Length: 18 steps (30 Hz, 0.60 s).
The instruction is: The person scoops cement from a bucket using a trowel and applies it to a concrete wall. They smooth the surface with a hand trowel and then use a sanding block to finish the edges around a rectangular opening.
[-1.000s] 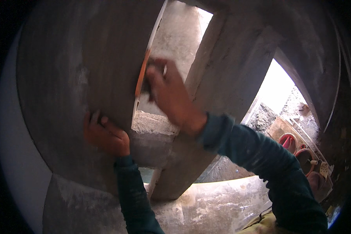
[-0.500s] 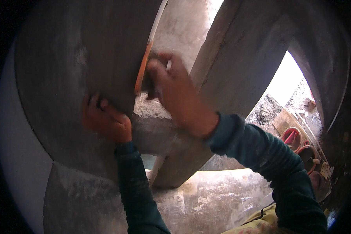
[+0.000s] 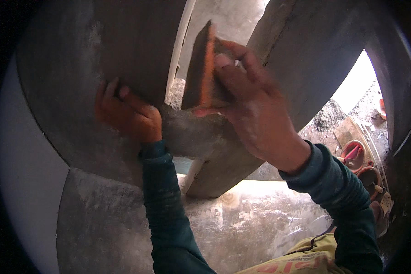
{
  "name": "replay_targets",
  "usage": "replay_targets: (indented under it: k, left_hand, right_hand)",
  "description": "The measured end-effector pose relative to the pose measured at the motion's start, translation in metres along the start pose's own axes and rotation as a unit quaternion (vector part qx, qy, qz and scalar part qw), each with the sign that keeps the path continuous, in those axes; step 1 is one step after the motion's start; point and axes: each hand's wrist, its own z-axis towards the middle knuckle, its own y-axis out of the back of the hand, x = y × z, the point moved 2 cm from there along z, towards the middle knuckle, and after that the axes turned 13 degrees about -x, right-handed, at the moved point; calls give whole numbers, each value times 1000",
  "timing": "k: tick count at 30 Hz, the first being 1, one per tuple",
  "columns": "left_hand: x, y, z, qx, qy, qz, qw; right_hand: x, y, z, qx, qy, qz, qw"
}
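Observation:
My right hand (image 3: pixel 260 105) grips a plasterer's float (image 3: pixel 198 68), a flat pad with a dark, grey-brown face and an orange layer along its edge. It is tilted nearly upright, slightly blurred, in front of the gap beside the curved grey plastered surface (image 3: pixel 132 50). The thumb and fingers clasp its back. Left of it, my left hand (image 3: pixel 128 112) lies against that surface with loosely bent fingers, the thumb a little apart, and no object visible in it. A pale strip (image 3: pixel 180 41) runs along the surface's edge by the gap.
A slanting grey beam (image 3: pixel 287 59) crosses on the right, joined to a short ledge (image 3: pixel 187 132). Beyond it, low at the right, are buckets (image 3: pixel 354 155), a board (image 3: pixel 347 132) and rubble (image 3: pixel 329 116). A stained grey surface (image 3: pixel 105 219) curves below my arms.
My right hand has drawn the float away from the surface's edge, to the right, and turned it so more of its face shows. My left hand stays at the surface; the view has shifted slightly.

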Motion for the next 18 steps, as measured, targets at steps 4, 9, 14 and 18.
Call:
replay_targets:
  k: [4,9,14,18]
  left_hand:
    - [-2,-4,-4,-14,26,3,1000]
    - [5,-1,-5,16,30,10,999]
    - [5,-3,-3,-6,26,2,1000]
    - [0,-5,-3,-34,43,-17,998]
  right_hand:
    - [-21,-25,2,-1,-167,148,975]
    - [-34,-41,12,12,-245,144,959]
    - [-38,-43,16,84,-128,-52,987]
    - [-36,-25,48,175,65,-295,937]
